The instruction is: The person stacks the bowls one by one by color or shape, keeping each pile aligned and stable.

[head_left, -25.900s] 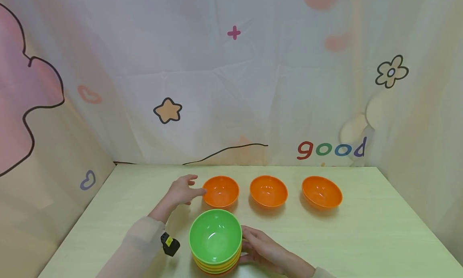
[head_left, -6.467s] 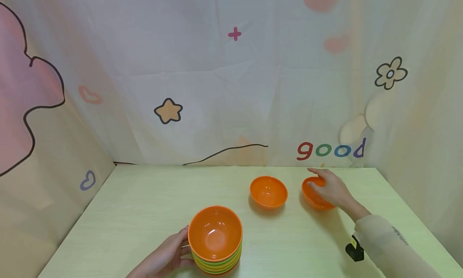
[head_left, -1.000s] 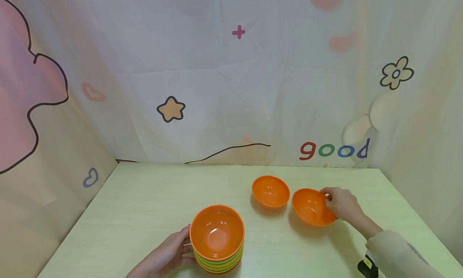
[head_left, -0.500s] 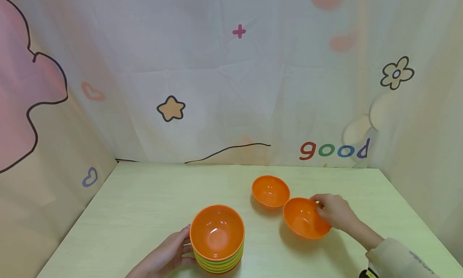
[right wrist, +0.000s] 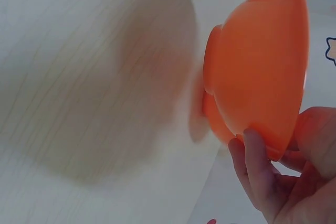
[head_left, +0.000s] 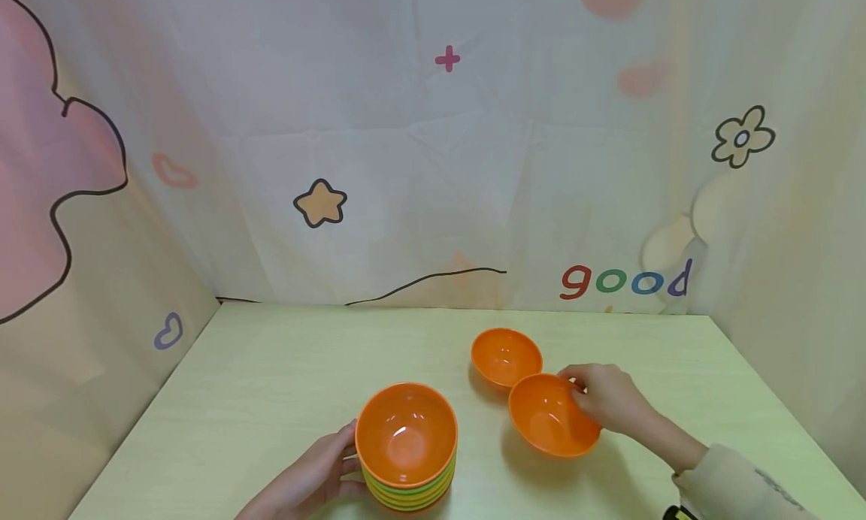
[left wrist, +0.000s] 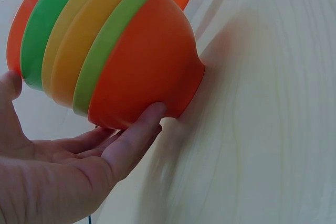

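In the head view my right hand (head_left: 612,400) pinches the right rim of an orange bowl (head_left: 551,418), thumb inside and fingers outside. The right wrist view shows this bowl (right wrist: 262,61) tilted and raised, its shadow on the tabletop. My left hand (head_left: 314,467) holds the left side of a stack of nested bowls (head_left: 409,494). An orange bowl (head_left: 406,430) tops the stack. In the left wrist view, green and yellow bowls (left wrist: 86,40) show between the orange top and bottom bowls, with my thumb near the top rim and my fingers at the bottom bowl (left wrist: 152,61).
Another orange bowl (head_left: 506,355) stands on the pale wooden table (head_left: 291,377) behind the held one, partly overlapped by it in the head view. A printed cloth (head_left: 379,152) hangs behind the table and along both sides.
Over the last second my right hand has carried the orange bowl leftward and nearer, toward the stack. Long before, a green bowl topped the stack; now an orange one does. My left hand keeps still.
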A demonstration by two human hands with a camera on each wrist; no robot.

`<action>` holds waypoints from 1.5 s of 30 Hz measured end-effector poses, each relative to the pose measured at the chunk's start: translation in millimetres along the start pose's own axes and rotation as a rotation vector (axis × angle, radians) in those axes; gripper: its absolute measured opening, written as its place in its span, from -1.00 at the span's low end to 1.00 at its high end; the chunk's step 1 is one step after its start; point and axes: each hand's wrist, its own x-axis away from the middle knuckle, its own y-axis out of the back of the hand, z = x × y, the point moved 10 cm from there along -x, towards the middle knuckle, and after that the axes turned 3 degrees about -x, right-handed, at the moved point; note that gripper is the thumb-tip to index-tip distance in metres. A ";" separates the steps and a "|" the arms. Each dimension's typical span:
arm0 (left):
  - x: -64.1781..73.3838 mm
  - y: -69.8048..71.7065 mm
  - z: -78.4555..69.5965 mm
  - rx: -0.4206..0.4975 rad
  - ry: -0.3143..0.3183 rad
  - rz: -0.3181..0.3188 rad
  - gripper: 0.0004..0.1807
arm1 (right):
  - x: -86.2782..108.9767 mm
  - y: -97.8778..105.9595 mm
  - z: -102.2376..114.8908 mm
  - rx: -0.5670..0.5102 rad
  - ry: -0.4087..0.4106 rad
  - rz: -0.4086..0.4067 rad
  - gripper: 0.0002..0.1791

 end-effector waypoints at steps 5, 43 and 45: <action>-0.3 -0.1 0.1 0.000 0.001 -0.001 -0.19 | -3.4 3.4 10.5 -0.025 0.006 0.004 -0.77; -0.7 1.6 1.0 -0.003 0.027 -0.021 -0.16 | -22.2 35.1 110.6 -0.043 0.164 0.011 -0.77; -0.5 1.1 0.5 -0.006 0.024 -0.019 -0.16 | -22.1 36.8 117.8 -0.041 0.201 0.004 -0.78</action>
